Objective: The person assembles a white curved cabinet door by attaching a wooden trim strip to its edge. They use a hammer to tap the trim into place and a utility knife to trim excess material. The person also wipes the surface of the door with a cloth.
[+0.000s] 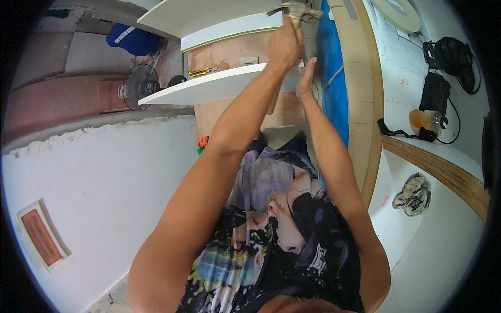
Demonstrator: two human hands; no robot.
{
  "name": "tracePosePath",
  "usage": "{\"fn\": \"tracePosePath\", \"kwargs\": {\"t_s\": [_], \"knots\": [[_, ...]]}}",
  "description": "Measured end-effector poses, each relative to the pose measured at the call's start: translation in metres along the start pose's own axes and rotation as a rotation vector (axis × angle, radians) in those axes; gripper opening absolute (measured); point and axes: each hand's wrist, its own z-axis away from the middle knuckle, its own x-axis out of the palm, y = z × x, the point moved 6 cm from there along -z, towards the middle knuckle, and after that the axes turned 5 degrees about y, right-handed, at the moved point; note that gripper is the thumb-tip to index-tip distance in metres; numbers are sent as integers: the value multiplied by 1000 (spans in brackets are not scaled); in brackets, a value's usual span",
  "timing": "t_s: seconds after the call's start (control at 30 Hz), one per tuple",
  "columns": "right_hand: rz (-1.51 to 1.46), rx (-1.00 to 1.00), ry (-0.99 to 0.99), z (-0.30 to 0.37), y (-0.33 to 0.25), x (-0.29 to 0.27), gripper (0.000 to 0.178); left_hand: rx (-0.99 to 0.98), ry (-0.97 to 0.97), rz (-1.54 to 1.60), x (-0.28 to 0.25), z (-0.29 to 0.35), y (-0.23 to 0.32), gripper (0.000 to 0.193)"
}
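We have both arms stretched forward and up from the lower edge. Left hand (pixel 285 44) is raised highest, fingers wrapped tight round the hammer (pixel 295 11) handle, gripping just under the head; the claw head sits near the top edge, level with the upper white shelf (pixel 209 18). Left forearm is near straight, wrist in line with it.

Right hand (pixel 306 78) is lower, just beside and right of the left wrist. Its fingers are held straight and pressed together, pointing up, at the right end of the lower white shelf (pixel 209 88). We can't tell whether they pinch anything there; the far side is hidden.

A blue panel (pixel 334 78) stands right of both hands, with a tan board (pixel 360 94) beside it. A yellow utility knife (pixel 202 71) lies behind the lower shelf. A fan (pixel 140 84) stands at the left, well apart. A bottle (pixel 428 120) and black bags (pixel 454 57) lie at the right.
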Motion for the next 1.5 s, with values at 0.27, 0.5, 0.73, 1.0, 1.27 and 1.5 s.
{"fn": "tracePosePath", "kwargs": {"t_s": [0.27, 0.5, 0.73, 1.0, 1.27, 1.5], "knots": [[678, -588, -50, -35, 20, -34, 68, 164, -93, 108, 35, -8, 74, 34], [-22, -141, 72, -24, 23, -28, 57, 32, -87, 21, -10, 9, 25, 32], [205, -128, 55, -10, 1, 2, 27, -35, 29, -234, -78, 24, -125, 55], [168, -100, 111, -3, 0, -5, 18, -167, 117, -359, -191, 38, -270, 49], [164, -101, 97, -3, 2, -13, 17, -309, 15, -453, -261, 48, -371, 45], [179, -88, 73, -7, 1, -20, 23, -342, -3, -476, -302, 55, -434, 50]]}}
